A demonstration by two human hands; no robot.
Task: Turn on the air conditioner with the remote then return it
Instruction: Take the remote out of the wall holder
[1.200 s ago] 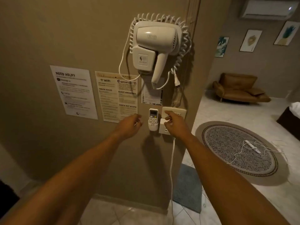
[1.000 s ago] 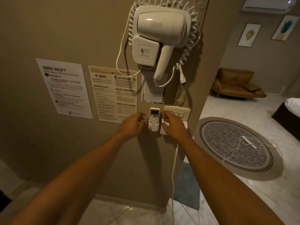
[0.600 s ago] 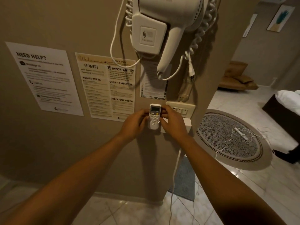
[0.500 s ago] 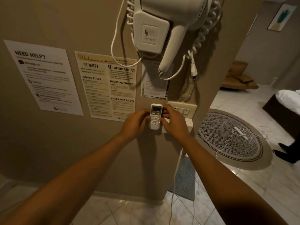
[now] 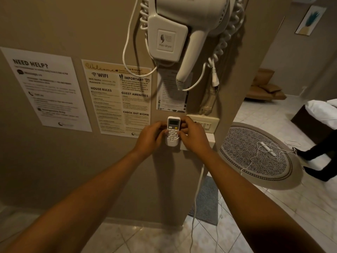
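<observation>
I see 2 bare forearms reaching forward and up from the bottom corners, meeting at a tan wall. The left hand (image 5: 150,136) is curled, fingers bent against the left side of a small white remote (image 5: 173,128). The right hand (image 5: 193,136) mirrors it, thumb and fingers closed on the remote's right edge. Both hands are gripping the remote between them.

The remote stands upright with its lower end seated in a white holder (image 5: 172,142) fixed to the wall. Its grey screen and 1 yellow button show above the fingers.

Just right of the remote, a switch plate (image 5: 207,123) sits partly behind the right hand. The wall ends in a vertical corner just beyond that plate. Directly above hangs a white hair dryer (image 5: 182,30) with a coiled cord; its handle points down toward the remote but stays apart from it. Left of the hands, 2 printed notices (image 5: 116,97) are stuck flat on the wall, the nearer one touching the left hand's knuckles in my view.

Past the corner, open tiled floor holds a round patterned rug (image 5: 255,156) with a thin white cable lying on it. A brown sofa (image 5: 264,88) stands far back, and a bed corner (image 5: 317,114) sits at the right edge. A white cord (image 5: 197,194) drops down the wall below the right wrist.
</observation>
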